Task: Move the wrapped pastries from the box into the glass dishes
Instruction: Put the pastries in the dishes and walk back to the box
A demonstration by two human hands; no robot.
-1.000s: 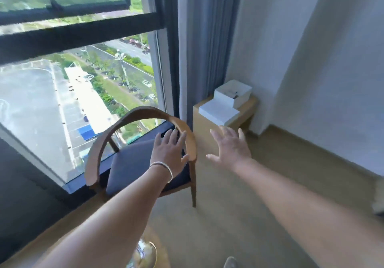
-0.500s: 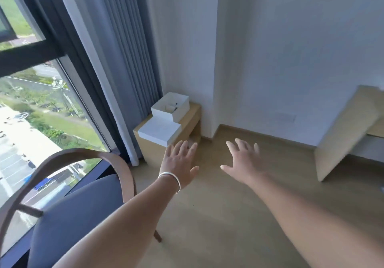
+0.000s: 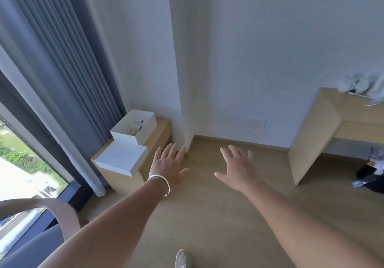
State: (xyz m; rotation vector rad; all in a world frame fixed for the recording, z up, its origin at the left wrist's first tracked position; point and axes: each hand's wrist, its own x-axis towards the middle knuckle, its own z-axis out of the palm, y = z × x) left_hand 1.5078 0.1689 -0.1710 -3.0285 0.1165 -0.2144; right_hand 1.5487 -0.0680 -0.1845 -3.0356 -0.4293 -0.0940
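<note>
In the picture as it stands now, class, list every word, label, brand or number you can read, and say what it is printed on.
None can be read.
Flat white box: faint marks on its lid, too blurred to read.
Open white box: no lettering visible.
Coloured packaging under the desk: print too small and blurred.

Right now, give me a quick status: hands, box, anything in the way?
Left hand and right hand open, empty. White box open on low cabinet, untouched. No glass dishes in view. Nothing blocking.
</note>
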